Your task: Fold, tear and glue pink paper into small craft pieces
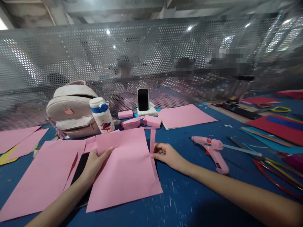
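A large sheet of pink paper (123, 170) is tilted up off the blue table in front of me. My left hand (96, 162) grips its left side, thumb on the face and fingers hidden behind. At the right edge, my right hand (165, 154) pinches a narrow pink paper strip (152, 140) that stands upright along the sheet; whether the two are joined I cannot tell. Right of that hand lies a pink glue gun (213, 149) with a clear glue stick in its back and a small red light lit. Under my left forearm is a dark flat object (81, 167), partly covered.
More pink sheets (42, 173) lie at left and another pink sheet (187, 116) at the back. Behind stand a white backpack (73, 107), a bottle (101, 116), small pink paper boxes (151, 121) and a phone (143, 100). Scissors (272, 176) and coloured paper (279, 129) are at right.
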